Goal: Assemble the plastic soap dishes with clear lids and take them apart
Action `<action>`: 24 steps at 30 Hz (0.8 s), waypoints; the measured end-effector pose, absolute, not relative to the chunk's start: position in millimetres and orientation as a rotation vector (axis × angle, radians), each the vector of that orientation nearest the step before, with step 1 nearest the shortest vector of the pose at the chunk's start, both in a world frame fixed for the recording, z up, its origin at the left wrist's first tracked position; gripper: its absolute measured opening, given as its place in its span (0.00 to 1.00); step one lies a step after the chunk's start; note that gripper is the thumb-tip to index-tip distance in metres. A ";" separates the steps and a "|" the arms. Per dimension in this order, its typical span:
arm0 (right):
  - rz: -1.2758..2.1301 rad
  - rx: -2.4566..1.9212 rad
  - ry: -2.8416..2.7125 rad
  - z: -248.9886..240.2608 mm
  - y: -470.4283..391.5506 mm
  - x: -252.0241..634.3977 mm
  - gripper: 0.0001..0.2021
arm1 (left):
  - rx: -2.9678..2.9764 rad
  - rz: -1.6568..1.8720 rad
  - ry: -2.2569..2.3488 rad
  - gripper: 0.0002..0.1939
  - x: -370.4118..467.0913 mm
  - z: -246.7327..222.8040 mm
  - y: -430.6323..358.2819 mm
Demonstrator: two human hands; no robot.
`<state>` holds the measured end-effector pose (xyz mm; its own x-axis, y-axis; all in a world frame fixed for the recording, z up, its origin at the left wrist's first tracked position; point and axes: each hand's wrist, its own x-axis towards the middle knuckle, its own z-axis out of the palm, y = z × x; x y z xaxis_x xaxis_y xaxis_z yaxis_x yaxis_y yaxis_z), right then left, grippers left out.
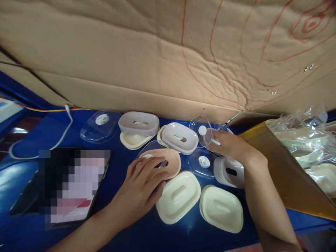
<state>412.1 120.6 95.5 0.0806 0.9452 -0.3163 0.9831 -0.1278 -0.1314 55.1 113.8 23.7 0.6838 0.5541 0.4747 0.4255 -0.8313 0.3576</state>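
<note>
My left hand reaches over a peach soap dish, its fingers curved across a clear plastic lid with a round sticker and its thumb by the dish's near edge. At the back right, my right hand closes on a greyish slotted soap dish, partly hidden by the fingers. A clear lid leans beside that hand. Between the hands lies a pale lavender dish with a slot. Two cream trays rest nearer to me.
A lavender slotted dish sits on a cream tray, beside a clear lid. Another lid and a grey dish lie below my right hand. An open carton holds bagged pieces. A tablet-like device and white cable are left.
</note>
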 end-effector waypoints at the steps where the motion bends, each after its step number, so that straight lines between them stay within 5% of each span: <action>1: -0.475 2.228 1.966 94.9 120.5 409.2 0.20 | 2.685 0.859 0.791 0.13 55.1 23.7 113.8; 4: -0.416 2.213 1.937 95.1 121.8 405.6 0.22 | 2.701 0.853 0.782 0.13 54.8 23.4 113.9; 12: -0.553 2.113 2.163 98.3 124.6 428.2 0.07 | 2.698 0.857 0.792 0.13 55.5 24.2 114.1; 20: -0.230 2.175 1.973 76.5 131.5 414.0 0.23 | 2.721 0.840 0.750 0.13 53.7 22.5 114.9; 24: -0.208 2.149 2.002 76.3 133.3 410.2 0.21 | 2.716 0.804 0.746 0.14 53.0 20.8 115.6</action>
